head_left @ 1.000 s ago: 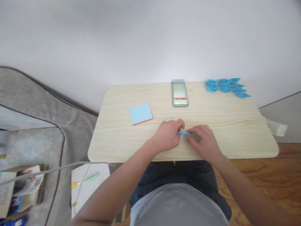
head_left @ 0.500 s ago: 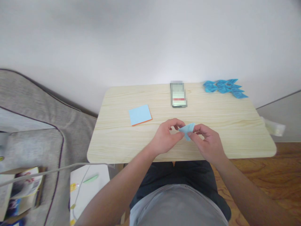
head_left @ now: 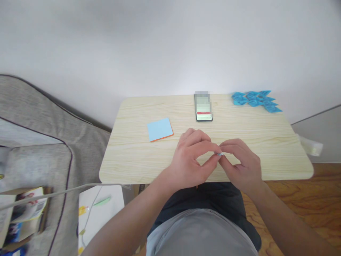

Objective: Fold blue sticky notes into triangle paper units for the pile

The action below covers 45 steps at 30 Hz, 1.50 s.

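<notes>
Pale wood grain runs across the worktop (head_left: 133,156) where we sit folding small blue paper. At far left, off the worktop, lies printed matter (head_left: 23,213) too blurred for us to read. On the worktop's left part rests a pad of light blue sheets (head_left: 160,129) with an orange edge, its stock apparently far from spent. Near the front edge, our left hand (head_left: 190,160) and right hand (head_left: 239,163) meet fingertip to fingertip, both pinched narrow on a tiny blue paper piece (head_left: 219,154), of which only a sliver shows; we judge its fold well advanced but unfinished. Behind them lies a phone (head_left: 204,106), its screen obscured, no writing legible. At the far right corner sits a heap of folded blue pieces (head_left: 255,100), evidently already completed.
</notes>
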{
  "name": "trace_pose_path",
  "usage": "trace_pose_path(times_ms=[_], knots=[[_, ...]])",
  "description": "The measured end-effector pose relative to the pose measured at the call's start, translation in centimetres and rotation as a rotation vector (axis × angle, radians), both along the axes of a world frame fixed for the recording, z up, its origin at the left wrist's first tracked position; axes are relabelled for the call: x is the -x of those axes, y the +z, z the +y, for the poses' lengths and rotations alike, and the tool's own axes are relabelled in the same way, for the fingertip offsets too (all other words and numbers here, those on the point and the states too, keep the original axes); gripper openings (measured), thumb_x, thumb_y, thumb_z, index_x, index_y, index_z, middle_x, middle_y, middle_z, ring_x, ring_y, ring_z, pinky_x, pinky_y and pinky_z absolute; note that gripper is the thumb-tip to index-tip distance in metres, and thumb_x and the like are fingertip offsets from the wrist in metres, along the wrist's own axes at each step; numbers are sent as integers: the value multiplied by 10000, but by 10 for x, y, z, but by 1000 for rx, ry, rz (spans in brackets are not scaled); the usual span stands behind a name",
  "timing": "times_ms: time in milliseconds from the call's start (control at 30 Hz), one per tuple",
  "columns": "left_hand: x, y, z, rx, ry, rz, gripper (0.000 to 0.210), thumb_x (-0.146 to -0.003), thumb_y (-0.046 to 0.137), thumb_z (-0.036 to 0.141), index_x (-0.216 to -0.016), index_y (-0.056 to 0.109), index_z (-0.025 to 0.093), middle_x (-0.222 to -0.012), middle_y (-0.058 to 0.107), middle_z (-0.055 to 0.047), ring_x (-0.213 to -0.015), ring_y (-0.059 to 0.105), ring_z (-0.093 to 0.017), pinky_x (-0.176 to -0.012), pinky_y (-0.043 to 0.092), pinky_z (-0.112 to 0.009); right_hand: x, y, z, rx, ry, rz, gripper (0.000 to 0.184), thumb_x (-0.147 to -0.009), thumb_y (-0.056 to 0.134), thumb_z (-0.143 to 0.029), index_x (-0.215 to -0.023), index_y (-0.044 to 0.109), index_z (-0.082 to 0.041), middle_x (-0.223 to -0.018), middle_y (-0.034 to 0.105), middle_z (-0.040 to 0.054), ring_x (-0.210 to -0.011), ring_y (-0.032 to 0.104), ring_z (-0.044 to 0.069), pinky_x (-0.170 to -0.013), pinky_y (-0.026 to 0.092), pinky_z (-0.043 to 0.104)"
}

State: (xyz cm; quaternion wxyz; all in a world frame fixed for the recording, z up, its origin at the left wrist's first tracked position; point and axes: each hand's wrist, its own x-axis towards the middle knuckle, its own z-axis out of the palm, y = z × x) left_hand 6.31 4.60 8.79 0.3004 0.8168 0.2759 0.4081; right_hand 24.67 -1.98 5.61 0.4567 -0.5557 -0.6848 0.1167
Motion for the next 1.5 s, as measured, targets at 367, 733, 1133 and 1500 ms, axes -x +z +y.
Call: trace_pose_path(times_ms=[367, 733, 1133, 1500], knots=[[6, -23, 10, 111, -17, -88, 44, -889, 708, 190, -910, 741, 210, -871, 713, -36, -883, 639, -175, -858, 503, -366, -8, -14, 3, 12, -77, -34, 195, -873, 689, -149, -1016, 696, -280, -1014, 712, 55, -988, 671, 246, -896, 556, 441], [14, -64, 20, 126, 38, -80, 49, -900, 690, 186, -923, 721, 216, -939, 708, -38, -945, 633, -183, -902, 495, -376, -14, -42, 12, -21, -70, -133, 165, -887, 679, -150, -1012, 688, -258, -977, 714, 43, -939, 662, 221, -861, 539, 405], [19, -85, 11, -130, 34, 514, 171, -979, 547, 259, -971, 716, 241, -1044, 701, -37, -1061, 562, -225, -958, 391, -422, -13, -69, 5, 116, 26, -443, 127, -943, 644, -239, -1041, 726, -237, -1049, 709, 53, -1025, 588, 243, -905, 446, 416], [13, -85, 19, -150, 8, 550, 211, -1005, 530, 317, -991, 728, 247, -1003, 691, -42, -1020, 554, -219, -913, 385, -407, -13, -64, 9, 212, 16, -464, 144, -998, 565, -277, -1011, 688, -205, -1065, 685, 66, -1034, 564, 241, -890, 408, 406]])
